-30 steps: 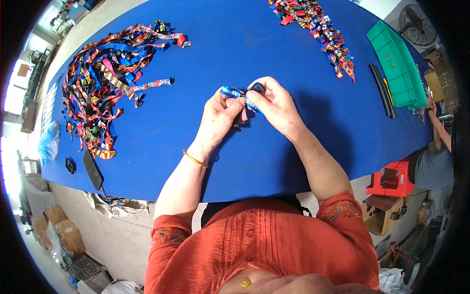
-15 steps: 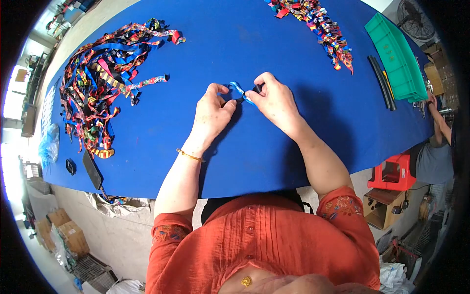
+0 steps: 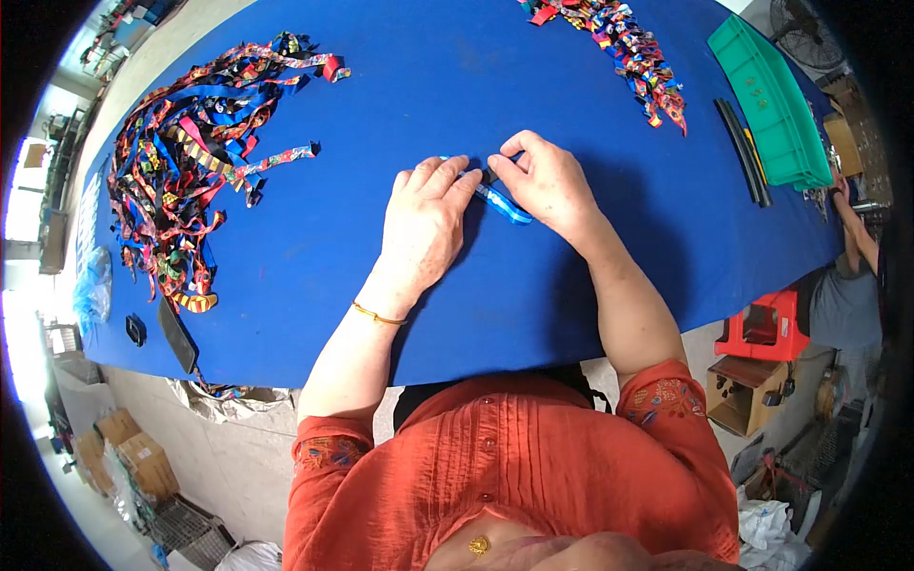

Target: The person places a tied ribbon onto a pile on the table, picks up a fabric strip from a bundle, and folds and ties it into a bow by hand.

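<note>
A short blue-and-white patterned strap (image 3: 505, 204) lies low over the blue tabletop between my hands. My left hand (image 3: 426, 214), back upward, has its fingers closed together over one end of the strap and hides that part. With thumb and forefinger pinched, my right hand (image 3: 550, 187) holds a small black end of the strap near my left fingertips. A loop of the strap hangs toward me beneath my right fingers. To the left spreads a tangled heap of colourful printed straps (image 3: 176, 162). Another bunch of straps (image 3: 633, 62) lies at the far right.
A green crate (image 3: 771, 105) stands on the table's right side, with dark rods (image 3: 743, 152) beside it. A phone-like dark slab (image 3: 177, 338) and a small black item (image 3: 136, 329) lie at the near left. Another person's arm (image 3: 857, 233) shows at the right edge, above a red stool (image 3: 764, 328).
My left hand has turned palm-down, its fingers now covering the strap. The strap has swung from between my fingertips to a loop slanting toward me under my right hand.
</note>
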Demonstrator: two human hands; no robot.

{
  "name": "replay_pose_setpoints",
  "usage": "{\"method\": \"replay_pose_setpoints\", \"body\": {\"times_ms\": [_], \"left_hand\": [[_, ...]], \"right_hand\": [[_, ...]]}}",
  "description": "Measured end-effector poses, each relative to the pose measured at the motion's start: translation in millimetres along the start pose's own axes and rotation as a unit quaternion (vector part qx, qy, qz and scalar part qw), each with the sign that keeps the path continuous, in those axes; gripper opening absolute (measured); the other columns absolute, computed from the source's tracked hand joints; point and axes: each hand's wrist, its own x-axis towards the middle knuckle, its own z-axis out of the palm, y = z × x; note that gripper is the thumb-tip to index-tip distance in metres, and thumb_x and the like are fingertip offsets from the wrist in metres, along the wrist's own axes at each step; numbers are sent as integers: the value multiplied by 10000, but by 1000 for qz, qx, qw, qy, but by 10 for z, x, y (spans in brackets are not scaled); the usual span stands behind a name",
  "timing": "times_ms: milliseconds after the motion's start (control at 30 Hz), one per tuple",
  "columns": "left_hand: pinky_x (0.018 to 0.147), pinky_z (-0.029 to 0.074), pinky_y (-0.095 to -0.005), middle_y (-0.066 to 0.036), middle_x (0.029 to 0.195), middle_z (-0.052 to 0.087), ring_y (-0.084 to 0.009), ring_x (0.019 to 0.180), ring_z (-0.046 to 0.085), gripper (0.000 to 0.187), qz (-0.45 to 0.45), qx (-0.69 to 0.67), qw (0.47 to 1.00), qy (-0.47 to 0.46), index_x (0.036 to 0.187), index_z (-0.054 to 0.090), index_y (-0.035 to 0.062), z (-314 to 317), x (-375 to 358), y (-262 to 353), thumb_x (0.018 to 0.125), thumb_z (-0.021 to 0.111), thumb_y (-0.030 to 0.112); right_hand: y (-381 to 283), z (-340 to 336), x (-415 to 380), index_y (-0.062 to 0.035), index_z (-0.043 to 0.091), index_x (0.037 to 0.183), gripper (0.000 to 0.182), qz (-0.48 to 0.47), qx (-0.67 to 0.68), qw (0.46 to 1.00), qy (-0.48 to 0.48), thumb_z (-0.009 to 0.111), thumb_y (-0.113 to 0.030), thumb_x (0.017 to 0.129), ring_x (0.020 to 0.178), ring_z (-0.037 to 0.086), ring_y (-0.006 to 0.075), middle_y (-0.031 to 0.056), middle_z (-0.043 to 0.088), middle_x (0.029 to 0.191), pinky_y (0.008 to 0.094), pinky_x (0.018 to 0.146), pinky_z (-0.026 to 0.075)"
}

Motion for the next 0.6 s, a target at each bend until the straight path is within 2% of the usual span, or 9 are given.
{"method": "replay_pose_setpoints", "body": {"times_ms": [33, 133, 233, 333, 433, 600], "left_hand": [[918, 485, -424, -111, 1224, 675, -308, 1129, 622, 352, 5, -1, 1000, -7, 1139, 708, 73, 28, -18, -18, 806, 638, -17], [931, 491, -416, -117, 1210, 682, -309, 1128, 631, 357, 20, 5, 999, -28, 1145, 706, 55, 71, -43, -40, 806, 626, -19], [962, 491, -414, -121, 1207, 684, -310, 1135, 631, 367, 27, -1, 999, -40, 1147, 704, 41, 85, -55, -51, 796, 619, -23], [993, 486, -416, -126, 1208, 683, -306, 1143, 630, 387, 24, -10, 998, -55, 1149, 703, 36, 91, -69, -68, 778, 615, -30], [1005, 483, -415, -129, 1212, 682, -298, 1148, 631, 412, 35, -14, 997, -68, 1155, 702, 32, 53, -62, -84, 761, 606, -40], [1023, 475, -415, -135, 1215, 681, -293, 1152, 632, 426, 48, -12, 996, -69, 1160, 702, 19, 56, -62, -99, 752, 598, -43]], "right_hand": [[12, -5, 2, -31, 664, 974, 248, -2, 2, 1000, -4, 756, -245, 887, 594, 617, 156, 81, 652, 678, 331, 574, 505], [-14, -7, -24, -30, 661, 943, 222, 1, 1, 1000, -19, 745, -229, 893, 586, 605, 143, 74, 644, 665, 322, 569, 497], [23, 21, -15, -28, 666, 922, 206, -4, -10, 1000, -27, 740, -218, 891, 622, 648, 159, 86, 676, 697, 330, 593, 517], [27, 49, -2, -27, 676, 903, 192, 3, -25, 1000, -14, 738, -208, 889, 681, 699, 183, 103, 715, 753, 337, 627, 540], [-16, 39, 7, -68, 694, 872, 212, 32, -7, 999, -14, 729, -276, 873, 784, 722, 328, 133, 728, 801, 441, 741, 563], [52, 76, 39, -66, 694, 863, 204, 42, 16, 999, -10, 730, -267, 869, 774, 721, 324, 131, 728, 796, 437, 737, 562]]}}
